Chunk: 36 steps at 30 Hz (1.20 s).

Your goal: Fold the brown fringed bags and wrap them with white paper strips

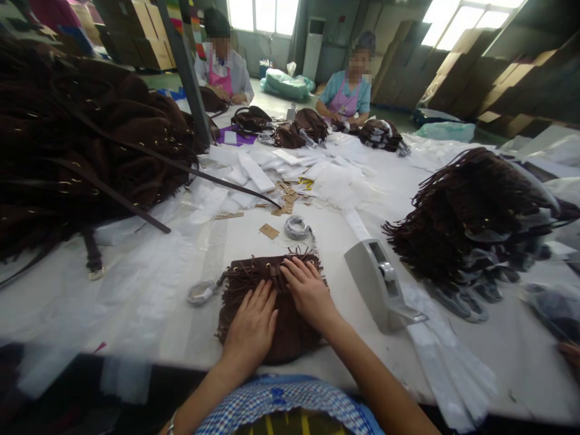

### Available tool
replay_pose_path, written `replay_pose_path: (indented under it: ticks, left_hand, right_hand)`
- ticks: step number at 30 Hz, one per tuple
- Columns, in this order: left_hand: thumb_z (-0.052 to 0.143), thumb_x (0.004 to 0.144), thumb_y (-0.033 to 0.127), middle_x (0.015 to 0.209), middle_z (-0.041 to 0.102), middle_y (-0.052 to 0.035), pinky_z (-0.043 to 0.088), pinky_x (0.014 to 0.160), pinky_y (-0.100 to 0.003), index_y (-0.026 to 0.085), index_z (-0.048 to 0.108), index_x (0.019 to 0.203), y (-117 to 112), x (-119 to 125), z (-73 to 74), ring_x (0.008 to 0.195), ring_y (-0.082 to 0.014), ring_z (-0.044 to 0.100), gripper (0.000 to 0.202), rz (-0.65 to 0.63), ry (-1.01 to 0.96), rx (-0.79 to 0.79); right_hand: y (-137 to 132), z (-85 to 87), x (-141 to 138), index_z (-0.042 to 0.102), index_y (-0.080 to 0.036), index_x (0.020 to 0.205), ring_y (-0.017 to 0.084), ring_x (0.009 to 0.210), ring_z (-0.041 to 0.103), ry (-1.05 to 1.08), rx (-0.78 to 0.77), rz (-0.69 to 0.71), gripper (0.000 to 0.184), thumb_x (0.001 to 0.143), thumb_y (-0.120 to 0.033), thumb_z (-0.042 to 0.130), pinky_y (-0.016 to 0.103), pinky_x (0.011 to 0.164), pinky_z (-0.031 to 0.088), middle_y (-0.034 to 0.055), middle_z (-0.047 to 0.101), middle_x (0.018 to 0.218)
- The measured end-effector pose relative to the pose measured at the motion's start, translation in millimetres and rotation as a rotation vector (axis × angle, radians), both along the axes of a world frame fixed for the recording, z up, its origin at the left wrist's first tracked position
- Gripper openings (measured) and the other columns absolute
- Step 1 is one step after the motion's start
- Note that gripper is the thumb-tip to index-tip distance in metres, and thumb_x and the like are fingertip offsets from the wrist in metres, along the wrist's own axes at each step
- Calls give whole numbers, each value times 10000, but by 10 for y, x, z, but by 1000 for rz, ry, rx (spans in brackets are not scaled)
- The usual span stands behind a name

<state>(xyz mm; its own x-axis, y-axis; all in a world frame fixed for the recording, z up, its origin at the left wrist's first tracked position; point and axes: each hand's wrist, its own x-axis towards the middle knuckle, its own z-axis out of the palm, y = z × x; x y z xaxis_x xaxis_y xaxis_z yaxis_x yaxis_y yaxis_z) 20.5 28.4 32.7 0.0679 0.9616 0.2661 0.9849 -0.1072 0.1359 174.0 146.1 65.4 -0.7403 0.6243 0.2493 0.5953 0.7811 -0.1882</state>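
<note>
A dark brown fringed handbag lies flat on the white table in front of me. My left hand rests on its left half, palm down, fingers stretched out. Higher on the bag, my right hand lies flat near the eyelets of the top edge. A wrapped ring of grey-white material sits by the bag's left side, and a similar wrapped coil is just beyond its top. Close to that coil lies a small brown card tag.
A grey tape dispenser stands right of the bag. Stacked fringed bags are at the right, a big heap of brown bags at the left. White packets and tags lie beyond. Two people in pink aprons sit across the table.
</note>
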Motion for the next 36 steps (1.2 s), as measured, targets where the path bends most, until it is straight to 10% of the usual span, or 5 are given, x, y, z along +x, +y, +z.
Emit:
replay_pose_path:
  ticks: [6, 13, 21, 28, 36]
  left_hand:
    - [401, 970, 243, 1509, 407, -117, 398, 1100, -465, 104, 473, 1404, -1, 7, -23, 1406, -276, 359, 461, 7, -13, -13]
    - [379, 975, 241, 1481, 450, -135, 374, 1107, -468, 84, 514, 1368, 4, 3, -19, 1393, -288, 378, 444, 3, -32, -21]
    - [400, 968, 248, 1480, 442, -163, 372, 1102, -492, 79, 531, 1349, 20, 5, -6, 1395, -300, 374, 438, -3, -49, -12]
    - [425, 967, 252, 1471, 456, -163, 400, 1087, -497, 90, 545, 1333, -88, 13, 37, 1388, -309, 384, 419, -47, -17, -3]
    - [462, 965, 245, 1362, 588, -102, 293, 1151, -547, 143, 606, 1269, -220, 66, 42, 1317, -279, 485, 351, -96, -134, 86]
  right_hand:
    - [191, 43, 310, 603, -129, 1279, 386, 1324, 426, -73, 79, -502, 365, 927, -155, 514, 635, 1070, 279, 178, 534, 1394]
    - [-91, 44, 319, 632, -234, 1208, 221, 1245, 520, 32, -78, 116, 271, 960, -266, 529, 412, 1083, 388, 75, 631, 1269]
    - [-42, 186, 890, 694, -174, 909, 260, 1077, 598, -46, 32, -190, 137, 929, -175, 558, 447, 970, 461, 114, 681, 1088]
    - [-546, 187, 493, 697, -218, 1075, 192, 1120, 613, 142, -217, 317, 191, 934, -208, 568, 355, 998, 482, 51, 695, 1157]
    - [-360, 202, 338, 703, -225, 1019, 170, 969, 670, 417, -272, -84, 194, 966, -216, 516, 293, 905, 526, 46, 714, 1068]
